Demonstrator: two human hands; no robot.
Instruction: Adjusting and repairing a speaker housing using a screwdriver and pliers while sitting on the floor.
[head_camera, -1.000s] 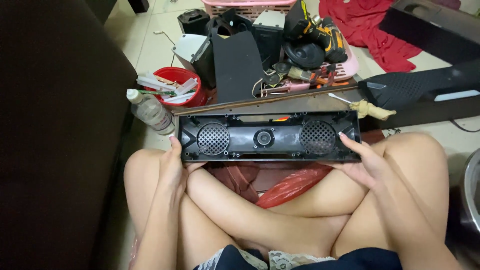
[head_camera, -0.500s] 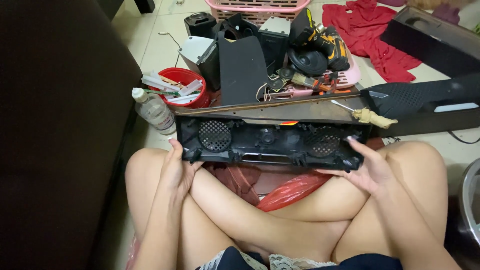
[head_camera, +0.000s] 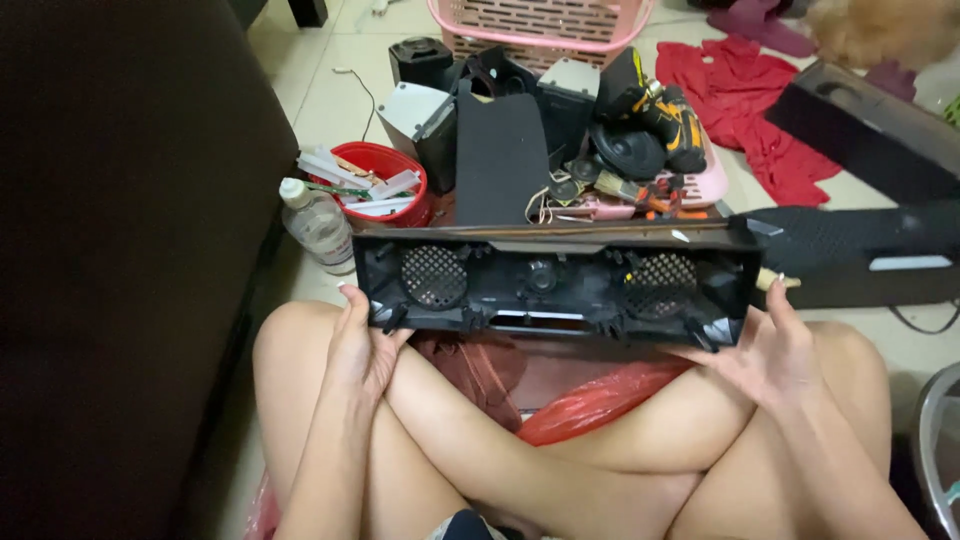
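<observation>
I sit cross-legged on the floor and hold a long black plastic speaker housing (head_camera: 555, 285) above my knees, its open inside facing me, with two round mesh grilles and a small round part between them. My left hand (head_camera: 360, 345) grips its lower left corner. My right hand (head_camera: 765, 350) supports its lower right corner from beneath, fingers spread along the edge. A red plastic bag (head_camera: 600, 400) lies under the housing, between my legs.
Beyond the housing stand a clear plastic bottle (head_camera: 318, 228), a red bowl of white strips (head_camera: 375, 185), black speaker boxes and panels (head_camera: 500, 150), a pink basket (head_camera: 545, 25), red cloth (head_camera: 765, 110) and a long black speaker bar (head_camera: 860, 255). A dark sofa side (head_camera: 130, 250) fills the left.
The housing has tipped up and come closer, so its inside faces me more squarely. My right hand has slid lower under the right corner. The view has shifted forward.
</observation>
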